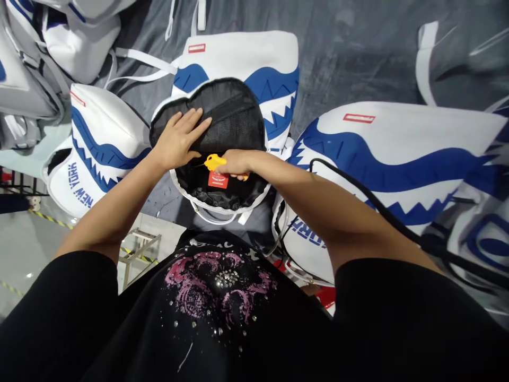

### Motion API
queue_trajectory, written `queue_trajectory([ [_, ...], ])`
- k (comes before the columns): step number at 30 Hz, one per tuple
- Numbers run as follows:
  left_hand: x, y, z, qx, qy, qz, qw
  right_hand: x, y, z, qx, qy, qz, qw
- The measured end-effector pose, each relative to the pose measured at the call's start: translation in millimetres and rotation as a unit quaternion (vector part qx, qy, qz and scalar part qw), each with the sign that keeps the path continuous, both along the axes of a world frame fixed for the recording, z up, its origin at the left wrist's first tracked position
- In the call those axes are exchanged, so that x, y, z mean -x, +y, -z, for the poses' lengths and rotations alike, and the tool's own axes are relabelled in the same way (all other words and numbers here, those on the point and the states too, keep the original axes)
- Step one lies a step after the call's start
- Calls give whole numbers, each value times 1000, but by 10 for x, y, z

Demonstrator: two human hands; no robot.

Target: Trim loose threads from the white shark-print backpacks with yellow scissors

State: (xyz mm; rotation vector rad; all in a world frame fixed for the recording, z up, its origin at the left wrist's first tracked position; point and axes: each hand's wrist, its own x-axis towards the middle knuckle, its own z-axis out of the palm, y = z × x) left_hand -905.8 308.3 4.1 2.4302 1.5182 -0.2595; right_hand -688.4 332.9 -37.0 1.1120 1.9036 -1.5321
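Note:
An open white and blue backpack (pixel 236 50) lies in front of me, its black lined flap (pixel 234 109) folded up. My left hand (pixel 181 139) rests on the flap's mesh lining with the fingers spread. Over the backpack's opening, my right hand (pixel 236 163) is closed around a yellow tool (pixel 214 161), whose tip points left toward my left thumb. Just below the tool, a red label (pixel 218 180) shows against the black interior. The lower part of the tool is hidden by my right hand.
Similar white and blue backpacks lie left (pixel 107 114) and right (pixel 382 143), with more piled at the upper left. A black cable (pixel 358 185) runs beside my right forearm. The dark grey table cover (pixel 350 58) lies beneath, and a metal-framed stool (pixel 141 246) stands below.

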Motion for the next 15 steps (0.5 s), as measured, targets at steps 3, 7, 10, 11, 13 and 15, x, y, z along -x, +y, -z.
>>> queue_trajectory([
  [3,-55,-477,-25,-47,-12,-51,997,-8,48,-35,-10,-17,11,1000],
  [7,-249,-1195,148,123,18,-48,991,15,78,-112,3,-14,13,1000],
  [10,-389,-1387,286,277,101,-89,952,61,109,-203,7,-7,21,1000],
  [11,-420,-1373,324,303,109,-104,941,78,119,-232,6,-8,18,1000],
  [13,-465,-1283,399,313,91,-129,936,98,142,-279,1,-21,-1,1000],
  [15,-507,-1179,482,307,70,-134,940,87,179,-315,-2,-54,-21,998],
])
